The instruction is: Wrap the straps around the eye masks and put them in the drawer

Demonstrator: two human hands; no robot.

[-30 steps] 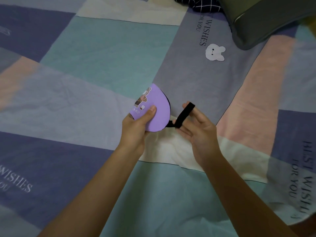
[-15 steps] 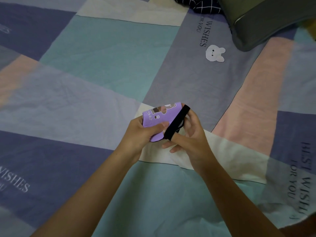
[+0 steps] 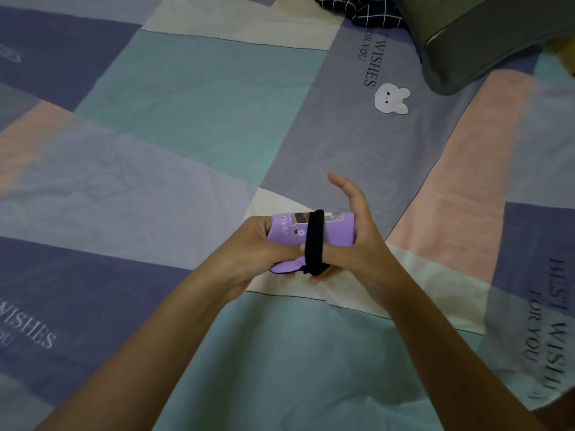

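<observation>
Patchwork bedsheet (image 3: 193, 88), dark pillow (image 3: 485, 42) beyond

Both bare forearms are extended forward; the left hand (image 3: 258, 247) is curled in a grip, the right hand (image 3: 357, 241) partly curled with index finger raised.

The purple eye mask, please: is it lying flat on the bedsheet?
No, the purple eye mask is folded and held above the bedsheet by both hands.

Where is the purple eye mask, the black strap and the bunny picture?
eye mask (image 3: 337, 233), head view, on its purple front right of the strap.
strap (image 3: 314, 241), head view, middle of the black band.
bunny picture (image 3: 389, 99), head view, on the white face.
</observation>
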